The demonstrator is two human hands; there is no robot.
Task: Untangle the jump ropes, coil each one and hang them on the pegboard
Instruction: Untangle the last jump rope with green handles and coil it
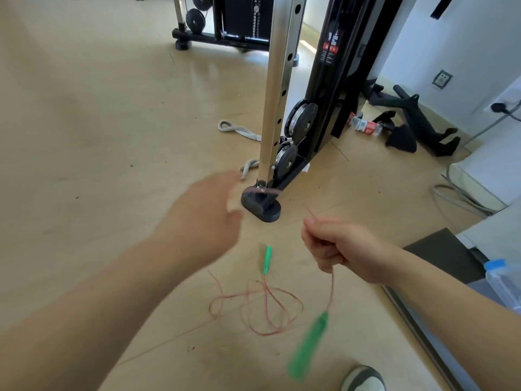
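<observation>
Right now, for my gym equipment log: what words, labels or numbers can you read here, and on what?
No text is legible.
Warning sticker on the black machine column: red and white, print too small to read.
Plastic bottle on the floor: red label, blurred.
Weight stack: pale marks, too small to read.

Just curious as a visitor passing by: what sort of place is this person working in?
Probably a small gym or home workout room. A cable weight machine with pulleys stands on the wooden floor, black exercise attachments lie by the wall, and the right hand holds a thin jump rope.
</observation>
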